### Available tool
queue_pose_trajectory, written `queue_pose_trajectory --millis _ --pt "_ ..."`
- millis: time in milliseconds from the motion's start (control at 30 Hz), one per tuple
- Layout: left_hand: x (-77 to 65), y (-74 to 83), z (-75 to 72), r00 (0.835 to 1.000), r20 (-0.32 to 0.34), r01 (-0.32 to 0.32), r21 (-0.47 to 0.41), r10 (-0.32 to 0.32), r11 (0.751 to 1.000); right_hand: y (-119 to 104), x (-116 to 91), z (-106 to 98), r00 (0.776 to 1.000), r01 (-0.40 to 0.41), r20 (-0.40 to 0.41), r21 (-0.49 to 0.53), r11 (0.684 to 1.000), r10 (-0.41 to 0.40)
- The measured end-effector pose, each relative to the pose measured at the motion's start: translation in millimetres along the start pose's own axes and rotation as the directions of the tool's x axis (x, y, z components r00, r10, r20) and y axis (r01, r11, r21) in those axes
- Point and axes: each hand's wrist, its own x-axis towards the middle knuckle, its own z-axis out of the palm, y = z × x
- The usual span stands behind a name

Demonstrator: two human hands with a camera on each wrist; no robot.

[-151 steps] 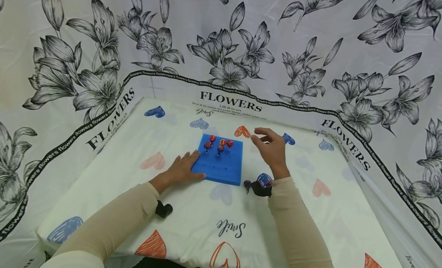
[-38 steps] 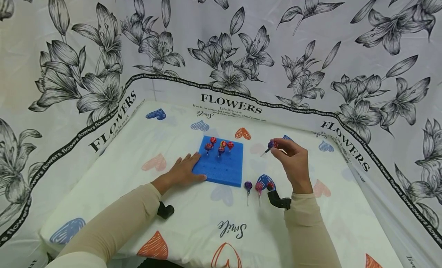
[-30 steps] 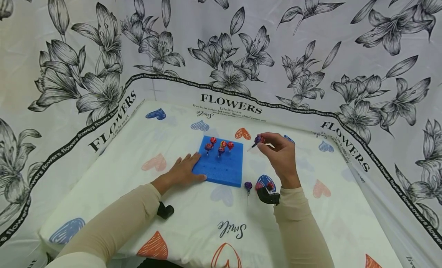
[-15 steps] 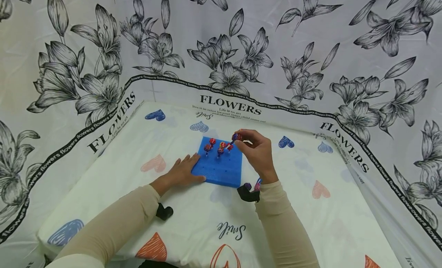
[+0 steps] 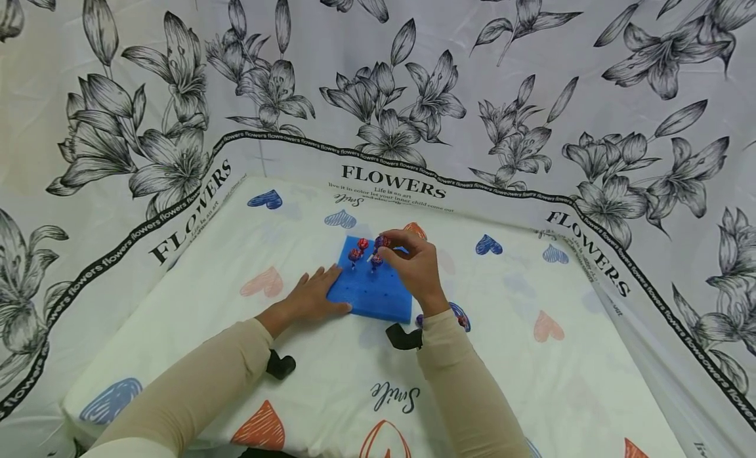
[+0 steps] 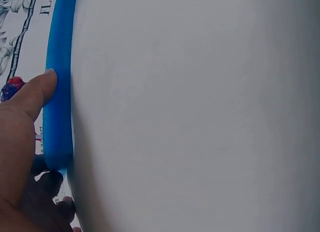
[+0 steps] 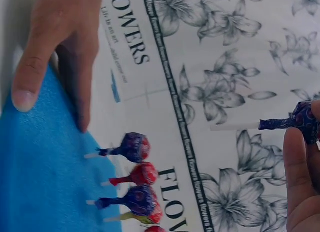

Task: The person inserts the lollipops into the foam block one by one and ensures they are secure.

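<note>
My left hand [image 5: 313,295] rests on the left edge of a blue foam block [image 5: 378,304], fingers spread and thumb at its front corner. Several wrapped lollipops stand stick-down in the block's far part, among them a purple one [image 7: 132,147] and a red one [image 7: 142,173]. Between thumb and fingertips, my right hand [image 5: 416,268] pinches another lollipop [image 7: 304,121] by its purple-wrapped head. Its white stick is bare at the end and, in the right wrist view, points away from the fingers. From the head, this hand is over the block's far right part, hiding some standing lollipops.
More lollipops lie on the table right of the block, one purple head [image 5: 420,321] partly hidden by the right wrist. Black wrist devices show beside the left sleeve [image 5: 280,364] and the right sleeve [image 5: 404,337]. A flower-printed cloth [image 5: 390,90] hangs behind the heart-patterned table cover [image 5: 520,366].
My right hand, empty-looking five seconds ago, picked up a lollipop and carried it left from beside the block to over the standing lollipops. My left hand stayed on the block's edge.
</note>
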Motion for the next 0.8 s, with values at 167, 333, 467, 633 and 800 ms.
queue_pose_trajectory --millis 167,333,467,633,800 --pt "-0.6 1.1 -1.0 1.000 -0.010 0.001 0.009 -0.001 1.000 8.6 -2.1 12.6 0.998 -0.056 0.013 -0.044 0.997 0.057" --pt "0.6 -0.3 -0.4 1.000 -0.004 -0.002 0.023 0.002 1.000 19.3 -5.2 23.2 0.994 -0.099 0.039 -0.067 0.993 0.102" --pt "1.2 -2.0 -0.2 1.000 -0.003 -0.015 0.024 0.015 1.000 32.1 -9.2 29.9 0.992 -0.109 0.056 -0.083 0.991 0.114" --pt "0.1 -2.1 -0.9 1.000 -0.010 -0.025 0.030 0.025 0.999 59.6 -12.6 38.3 0.992 -0.104 0.055 -0.137 0.985 0.113" --pt "-0.8 -1.9 -1.6 0.999 -0.014 -0.035 0.033 0.035 0.999 83.0 -14.1 44.0 0.983 -0.163 0.063 -0.166 0.973 0.175"
